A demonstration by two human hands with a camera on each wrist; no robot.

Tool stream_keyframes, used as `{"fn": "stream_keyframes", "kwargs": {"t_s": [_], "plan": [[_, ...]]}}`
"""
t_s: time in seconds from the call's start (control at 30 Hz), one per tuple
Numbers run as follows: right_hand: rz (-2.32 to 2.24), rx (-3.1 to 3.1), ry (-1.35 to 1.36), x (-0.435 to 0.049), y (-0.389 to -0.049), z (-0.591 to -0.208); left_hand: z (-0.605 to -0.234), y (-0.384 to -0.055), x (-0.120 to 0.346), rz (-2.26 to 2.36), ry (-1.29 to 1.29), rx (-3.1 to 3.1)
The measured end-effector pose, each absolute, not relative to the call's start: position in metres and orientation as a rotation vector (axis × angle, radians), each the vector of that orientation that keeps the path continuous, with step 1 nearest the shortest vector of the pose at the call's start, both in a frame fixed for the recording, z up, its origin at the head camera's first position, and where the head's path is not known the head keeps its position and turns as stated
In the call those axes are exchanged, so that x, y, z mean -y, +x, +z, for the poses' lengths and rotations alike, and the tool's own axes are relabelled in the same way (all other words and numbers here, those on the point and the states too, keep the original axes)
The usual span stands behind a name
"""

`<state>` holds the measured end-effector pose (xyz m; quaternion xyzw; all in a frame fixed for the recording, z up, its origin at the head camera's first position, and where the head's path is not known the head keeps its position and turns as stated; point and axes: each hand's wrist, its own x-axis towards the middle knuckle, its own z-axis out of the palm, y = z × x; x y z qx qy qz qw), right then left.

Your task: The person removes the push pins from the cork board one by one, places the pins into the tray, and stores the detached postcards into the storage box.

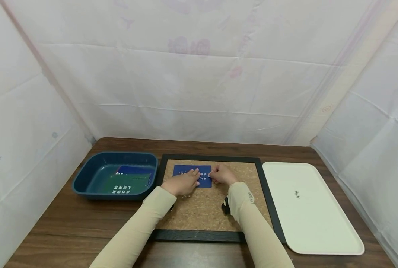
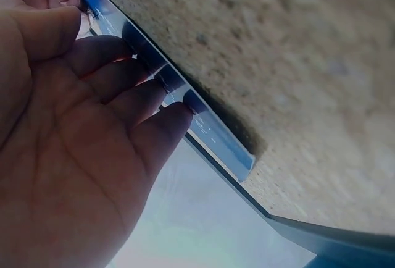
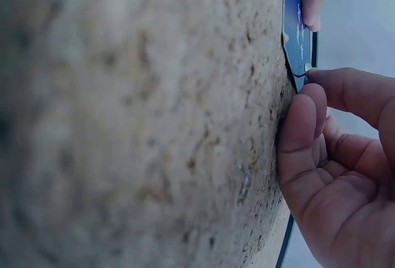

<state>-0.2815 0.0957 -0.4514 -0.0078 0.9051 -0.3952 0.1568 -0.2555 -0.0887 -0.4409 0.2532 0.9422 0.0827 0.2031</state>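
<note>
A blue card [image 1: 204,181] with white lettering lies on the cork board [image 1: 202,216], toward its far side. Across the card's middle rests my left hand [image 1: 182,183], its fingers extended; in the left wrist view the fingertips [image 2: 185,108] touch the card's printed face. At the card's right edge my right hand [image 1: 223,174] pinches a small white-headed pushpin [image 3: 308,67] between thumb and fingers, its thin shaft at the card's surface. The other fingers of that hand are curled, with their tips close to the cork.
A dark blue bin [image 1: 85,186] on the left holds a green card [image 1: 131,182] over a blue one [image 1: 133,169]. A white tray [image 1: 316,219] lies right of the board's black frame [image 1: 199,236]. Fabric sheets [image 1: 199,93] enclose the wooden table [image 1: 68,219].
</note>
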Motion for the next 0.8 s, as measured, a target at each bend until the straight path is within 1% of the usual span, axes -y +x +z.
{"fn": "stream_keyframes", "kwargs": {"t_s": [0.8], "plan": [[-1.077, -2.572, -0.067, -0.0942, -0.2822, -0.4515, -0.4413, -0.2556, 0.0899, 0.222, 0.702, -2.642]]}}
